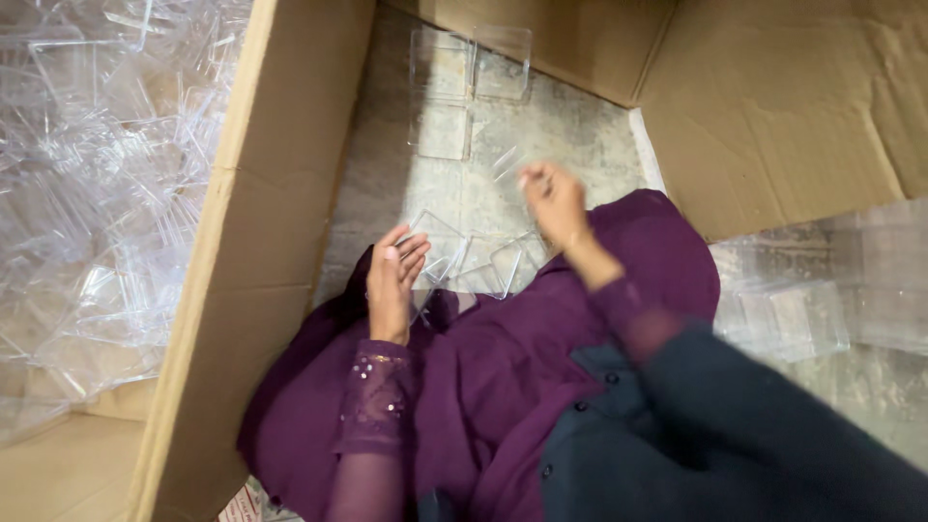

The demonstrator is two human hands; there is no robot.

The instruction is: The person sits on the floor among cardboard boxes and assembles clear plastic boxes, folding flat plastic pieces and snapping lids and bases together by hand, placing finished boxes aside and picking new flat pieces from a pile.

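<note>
Left hand, frame centre: fingers loosely curled, resting on the clear plastic boxes in the purple-clad lap. Right hand, just right of centre: raised, fingers pinched; blur prevents telling what it holds. More clear lids lie on the floor at top centre. Cardboard flaps stand left and upper right.

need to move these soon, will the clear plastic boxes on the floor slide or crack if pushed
The clear plastic boxes look thin-walled and hollow, so probably light and apt to slide on the smooth floor. Their flat bases make tipping unlikely. Thin rigid plastic may crack if squeezed hard.
</note>
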